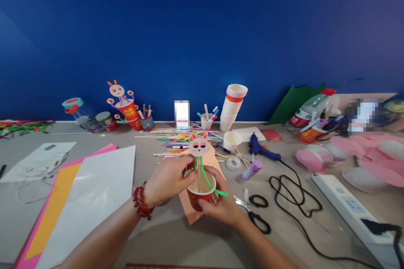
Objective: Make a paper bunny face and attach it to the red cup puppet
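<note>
Your right hand (221,207) wraps the red paper cup (199,200) from below and the side, just above the table near the middle of its near edge, over an orange paper sheet (190,215). Your left hand (167,181) is closed at the cup's rim, its fingertips pinching a green straw (205,176) that rises beside a thin stick to the bunny face (199,147). Grip the cup lightly, since a paper wall dents and would tilt the stick. Work the straw with small moves low at the rim, where you have the most control, and watch that the second straw end poking out over the right rim does not catch your thumb. The scissors (257,211) lie just right of your wrist; mind them.
</note>
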Demonstrator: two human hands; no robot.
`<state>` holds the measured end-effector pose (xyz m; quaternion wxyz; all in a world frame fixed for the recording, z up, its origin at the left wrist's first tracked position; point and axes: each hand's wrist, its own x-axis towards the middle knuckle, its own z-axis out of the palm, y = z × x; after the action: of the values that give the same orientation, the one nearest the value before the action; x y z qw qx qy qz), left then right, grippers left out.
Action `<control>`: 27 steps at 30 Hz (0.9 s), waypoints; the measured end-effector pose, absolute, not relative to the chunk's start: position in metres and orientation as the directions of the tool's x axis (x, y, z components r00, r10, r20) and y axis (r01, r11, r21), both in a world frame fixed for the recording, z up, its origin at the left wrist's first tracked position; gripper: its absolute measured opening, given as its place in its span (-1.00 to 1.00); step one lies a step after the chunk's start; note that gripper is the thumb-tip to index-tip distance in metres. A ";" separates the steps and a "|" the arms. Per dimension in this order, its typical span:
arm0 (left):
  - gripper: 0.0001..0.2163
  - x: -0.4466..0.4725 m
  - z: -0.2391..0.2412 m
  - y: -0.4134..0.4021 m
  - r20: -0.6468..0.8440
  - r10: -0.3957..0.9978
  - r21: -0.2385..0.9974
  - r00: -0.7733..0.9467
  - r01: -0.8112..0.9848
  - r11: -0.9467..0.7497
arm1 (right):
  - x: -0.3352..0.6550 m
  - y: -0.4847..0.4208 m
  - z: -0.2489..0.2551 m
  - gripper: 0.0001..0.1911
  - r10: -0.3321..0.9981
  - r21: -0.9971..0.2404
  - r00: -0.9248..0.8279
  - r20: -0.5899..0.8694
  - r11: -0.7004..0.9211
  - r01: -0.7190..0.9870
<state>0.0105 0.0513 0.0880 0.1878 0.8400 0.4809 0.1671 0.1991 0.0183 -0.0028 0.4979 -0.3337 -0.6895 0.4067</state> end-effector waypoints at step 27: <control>-0.87 -0.003 0.093 0.055 0.102 0.868 0.808 0.485 0.470 -0.357 | 0.202 0.021 0.001 -0.32 0.912 -0.938 -0.221 0.344 0.343 -0.045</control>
<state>-0.0025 0.0552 0.0933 0.3699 0.7783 0.4298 0.2696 0.2021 0.0207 0.0007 0.5215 -0.3429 -0.6321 0.4592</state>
